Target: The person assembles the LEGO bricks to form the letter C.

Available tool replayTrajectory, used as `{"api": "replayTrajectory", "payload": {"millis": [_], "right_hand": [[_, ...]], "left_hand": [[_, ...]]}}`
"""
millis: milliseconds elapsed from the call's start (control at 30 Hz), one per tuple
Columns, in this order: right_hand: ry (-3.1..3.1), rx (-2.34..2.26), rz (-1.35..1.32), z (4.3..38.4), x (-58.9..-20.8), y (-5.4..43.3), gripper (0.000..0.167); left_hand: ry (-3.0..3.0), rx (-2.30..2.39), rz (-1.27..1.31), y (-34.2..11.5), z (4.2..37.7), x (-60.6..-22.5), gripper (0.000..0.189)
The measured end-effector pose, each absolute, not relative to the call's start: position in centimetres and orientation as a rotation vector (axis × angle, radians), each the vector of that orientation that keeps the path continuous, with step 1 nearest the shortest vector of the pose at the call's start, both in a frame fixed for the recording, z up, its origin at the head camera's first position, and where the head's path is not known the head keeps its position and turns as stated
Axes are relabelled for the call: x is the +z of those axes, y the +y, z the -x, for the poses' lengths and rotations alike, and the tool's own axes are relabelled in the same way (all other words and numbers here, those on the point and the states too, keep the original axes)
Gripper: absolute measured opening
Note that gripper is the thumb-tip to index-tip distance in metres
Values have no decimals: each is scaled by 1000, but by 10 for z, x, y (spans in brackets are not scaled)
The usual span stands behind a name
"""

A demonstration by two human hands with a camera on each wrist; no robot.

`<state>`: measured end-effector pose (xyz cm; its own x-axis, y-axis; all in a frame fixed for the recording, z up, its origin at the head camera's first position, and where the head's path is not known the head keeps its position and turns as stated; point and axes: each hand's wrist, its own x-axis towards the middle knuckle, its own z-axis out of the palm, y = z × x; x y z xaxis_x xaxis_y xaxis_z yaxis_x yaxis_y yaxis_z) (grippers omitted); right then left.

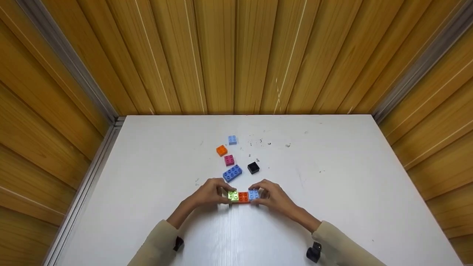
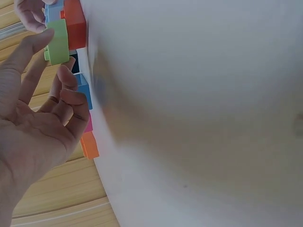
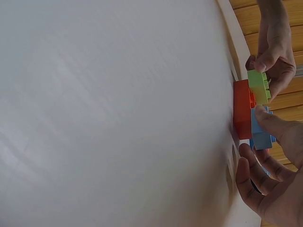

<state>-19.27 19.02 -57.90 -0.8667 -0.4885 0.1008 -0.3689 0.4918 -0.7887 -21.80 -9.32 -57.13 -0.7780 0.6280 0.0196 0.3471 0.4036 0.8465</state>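
Observation:
Near the front of the table, a long red-orange brick [image 1: 243, 197] lies crosswise between both hands. A lime green brick [image 1: 232, 195] is at its left end, and a light blue brick [image 1: 253, 194] at its right end, with red studs showing between them. My left hand [image 1: 211, 193] pinches the green brick between thumb and finger; in the left wrist view the other fingers curl loosely below. The light blue brick is pinched by my right hand [image 1: 274, 196]. Seen from the right wrist, the green brick [image 3: 258, 87] juts out past the red one's end.
Beyond the hands lie a long blue brick [image 1: 232, 173], a black brick [image 1: 253, 167], a magenta brick [image 1: 229, 160], an orange brick [image 1: 221, 150] and another light blue brick [image 1: 232, 139]. Ribbed wood-look walls [image 1: 244, 55] border the white table [image 1: 332, 192].

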Motion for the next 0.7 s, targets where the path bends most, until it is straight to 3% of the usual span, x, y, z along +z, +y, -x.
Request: {"api": "replayTrajectory", "payload": {"millis": [300, 700], "right_hand": [[2601, -1317, 715, 189, -577, 189, 40], [2637, -1296, 714, 189, -579, 188, 40]], "left_hand": [[2245, 1313, -898, -103, 226, -568, 38], [2495, 1479, -697, -110, 305, -548, 33]]}}
